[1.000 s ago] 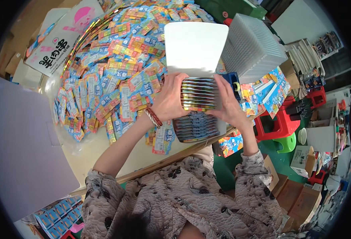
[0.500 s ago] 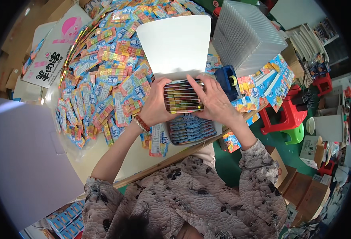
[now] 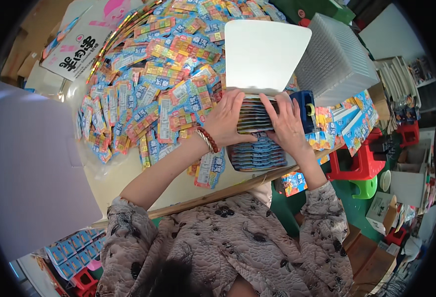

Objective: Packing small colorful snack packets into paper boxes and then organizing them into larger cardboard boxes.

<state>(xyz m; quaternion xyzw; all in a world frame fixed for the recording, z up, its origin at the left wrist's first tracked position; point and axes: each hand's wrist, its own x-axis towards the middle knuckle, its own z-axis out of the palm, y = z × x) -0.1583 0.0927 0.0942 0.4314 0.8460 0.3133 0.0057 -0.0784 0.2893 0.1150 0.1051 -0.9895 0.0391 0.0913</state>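
A white box stands near the table's front edge with its lid raised at the back. Its front half holds a row of blue packets standing on edge. Behind that row, a stack of colourful candy packets sits between my hands, edges up, at the box's back half. My left hand grips the stack's left end, thumb along its near side. At the right end, my right hand presses with its fingers over the top; its thumb is partly hidden.
Loose candy packets heap over the table to the left and back. A blue tape dispenser stands right of the box, with a stack of clear plastic trays behind. A red stool is beyond the table's right edge.
The stack has gone down from above the box into its back half, and its top edges now face up. Both hands stay on it. The whole view has shifted.
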